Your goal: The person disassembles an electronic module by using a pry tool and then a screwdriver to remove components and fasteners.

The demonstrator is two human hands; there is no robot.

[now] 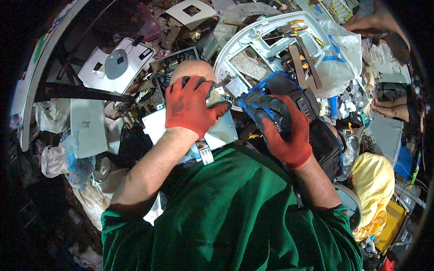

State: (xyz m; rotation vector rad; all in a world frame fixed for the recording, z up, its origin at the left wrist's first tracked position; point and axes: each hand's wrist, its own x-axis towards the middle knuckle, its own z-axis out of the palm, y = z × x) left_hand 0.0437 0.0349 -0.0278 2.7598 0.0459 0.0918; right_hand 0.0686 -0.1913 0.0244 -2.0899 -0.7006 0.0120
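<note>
A silvery metal case (222, 132) lies at my lap, a small label-bearing strip (205, 152) at its near edge. My left hand (190, 106), in a red glove with black fingertips, grips the case from above. Its fingers bend over the far side and its thumb reaches right, beside a pale round part partly covered by the hand. My right hand (285, 128), gloved alike, is curled over a dark tool bag (296, 92) with blue edging. Thumb and forefinger come close together there; whatever they hold, if anything, I cannot make out.
Beyond the case stands a white curved plastic housing (226, 58) with yellow-handled pliers (294, 29) on it. White panels (115, 67) and clear bags lie to the left. A yellow sack (373, 189) is at the right. Another person's limbs (391, 108) show at the right edge.
</note>
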